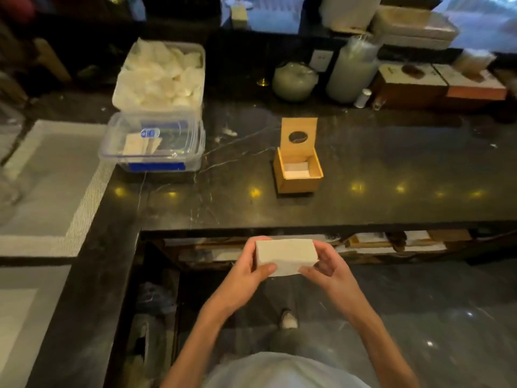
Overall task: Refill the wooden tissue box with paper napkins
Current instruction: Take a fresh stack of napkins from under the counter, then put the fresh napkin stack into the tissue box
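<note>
A small wooden tissue box [300,184] stands on the dark marble counter, its lid with a round hole tipped up at the back. A few white napkins lie low inside it. Below the counter's front edge, I hold a thick white stack of paper napkins [285,254] between both hands. My left hand [251,271] grips its left end, thumb across the front. My right hand [326,268] grips its right end. The stack sits well short of the box, nearer to me.
Two stacked clear plastic containers [156,141] stand at the counter's left; the upper one is full of white wrapped items. Jars, a bottle [351,72] and more wooden boxes [411,85] line the back. Shelves with clutter lie under the counter [377,203].
</note>
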